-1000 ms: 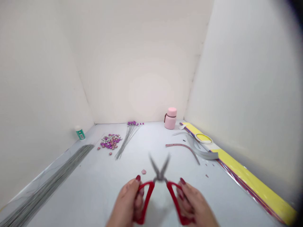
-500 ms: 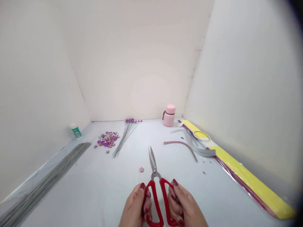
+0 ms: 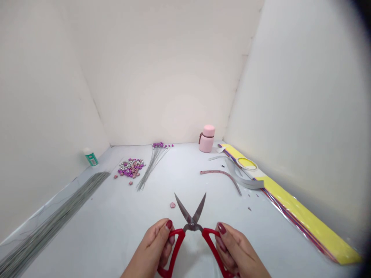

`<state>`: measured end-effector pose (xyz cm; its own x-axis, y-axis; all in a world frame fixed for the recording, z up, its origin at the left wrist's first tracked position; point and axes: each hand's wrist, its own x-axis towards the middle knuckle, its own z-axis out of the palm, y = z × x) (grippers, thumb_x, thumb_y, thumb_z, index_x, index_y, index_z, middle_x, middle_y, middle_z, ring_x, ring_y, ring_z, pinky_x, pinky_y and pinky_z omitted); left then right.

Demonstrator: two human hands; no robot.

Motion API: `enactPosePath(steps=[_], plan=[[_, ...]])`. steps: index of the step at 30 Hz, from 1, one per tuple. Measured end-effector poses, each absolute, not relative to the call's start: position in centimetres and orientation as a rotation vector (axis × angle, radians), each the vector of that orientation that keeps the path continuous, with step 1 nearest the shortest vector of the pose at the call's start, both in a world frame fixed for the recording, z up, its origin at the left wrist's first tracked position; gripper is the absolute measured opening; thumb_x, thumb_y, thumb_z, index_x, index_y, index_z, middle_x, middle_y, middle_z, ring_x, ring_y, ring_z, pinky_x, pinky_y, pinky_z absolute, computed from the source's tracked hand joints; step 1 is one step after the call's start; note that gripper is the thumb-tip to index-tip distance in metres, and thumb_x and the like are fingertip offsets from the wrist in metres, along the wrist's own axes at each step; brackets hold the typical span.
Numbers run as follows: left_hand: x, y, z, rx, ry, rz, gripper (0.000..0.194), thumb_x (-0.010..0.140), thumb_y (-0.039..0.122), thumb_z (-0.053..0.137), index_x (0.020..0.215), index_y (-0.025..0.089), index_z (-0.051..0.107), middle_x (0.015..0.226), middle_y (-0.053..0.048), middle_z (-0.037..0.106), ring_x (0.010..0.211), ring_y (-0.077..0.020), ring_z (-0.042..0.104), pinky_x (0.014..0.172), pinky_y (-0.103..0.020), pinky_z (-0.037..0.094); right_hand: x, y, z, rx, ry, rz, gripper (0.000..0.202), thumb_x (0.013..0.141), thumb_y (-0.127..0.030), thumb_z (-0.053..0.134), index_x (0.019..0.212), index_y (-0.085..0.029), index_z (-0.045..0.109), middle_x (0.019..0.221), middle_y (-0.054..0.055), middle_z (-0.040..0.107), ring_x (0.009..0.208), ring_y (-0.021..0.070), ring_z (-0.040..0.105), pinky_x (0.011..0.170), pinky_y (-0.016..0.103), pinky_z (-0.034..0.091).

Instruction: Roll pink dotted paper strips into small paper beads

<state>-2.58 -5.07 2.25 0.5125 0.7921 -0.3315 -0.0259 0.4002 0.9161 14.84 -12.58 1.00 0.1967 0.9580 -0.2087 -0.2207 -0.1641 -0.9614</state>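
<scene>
So my left hand [image 3: 153,245] and right hand [image 3: 239,249] are each curled around a handle of the scissors [image 3: 193,226], which sit between them, blades spread wide. Pink star [image 3: 172,205] is just past my left.

Scissors [image 3: 193,225]: handles [image 3: 177,251] cut off at near edge. Wire bundle [image 3: 62,216], left, runs out of view. Far left bottle [image 3: 92,158]: label too small to read.

free: table [image 3: 182,170] between stems [image 3: 148,168] and strip [image 3: 216,172] | obstacle: star [image 3: 172,205] (beside scissors [image 3: 192,227])
</scene>
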Motion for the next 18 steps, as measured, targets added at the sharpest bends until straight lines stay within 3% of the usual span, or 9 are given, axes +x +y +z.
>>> enactPosePath(steps=[5, 13, 18], plan=[[-3.0, -5.2, 4.5, 1.125, 0.810, 0.544, 0.039, 0.072, 0.047, 0.057, 0.054, 0.019, 0.038, 0.042, 0.008, 0.034, 0.039, -0.0054, 0.024, 0.041, -0.020, 0.017, 15.5, -13.2, 2.6, -1.463, -1.145, 1.040, 0.045, 0.078, -0.057, 0.042, 0.054, -0.020, 0.031, 0.047, -0.007, 0.025, 0.043, 0.0083, 0.022, 0.041, 0.023, 0.016], [-2.5, -5.8, 2.2, 0.859, 0.661, 0.516, 0.039, 0.066, 0.051, 0.061, 0.055, 0.021, 0.039, 0.030, 0.011, 0.028, 0.030, -0.0039, 0.016, 0.035, -0.020, 0.011, 15.0, -13.7, 2.3, -1.535, -1.260, 0.426, 0.043, 0.076, -0.049, 0.052, 0.044, -0.020, 0.048, 0.039, -0.001, 0.041, 0.040, 0.0111, 0.030, 0.045, 0.027, 0.021], [-2.5, -5.6, 2.6, 0.933, 0.733, 0.549, 0.041, 0.063, 0.050, 0.064, 0.054, 0.020, 0.038, 0.033, 0.011, 0.030, 0.031, -0.0034, 0.020, 0.034, -0.019, 0.013, 15.0, -13.1, 2.6, -1.428, -1.135, 0.793, 0.037, 0.071, -0.046, 0.059, 0.048, -0.019, 0.050, 0.045, -0.002, 0.042, 0.043, 0.0106, 0.035, 0.044, 0.024, 0.025]])
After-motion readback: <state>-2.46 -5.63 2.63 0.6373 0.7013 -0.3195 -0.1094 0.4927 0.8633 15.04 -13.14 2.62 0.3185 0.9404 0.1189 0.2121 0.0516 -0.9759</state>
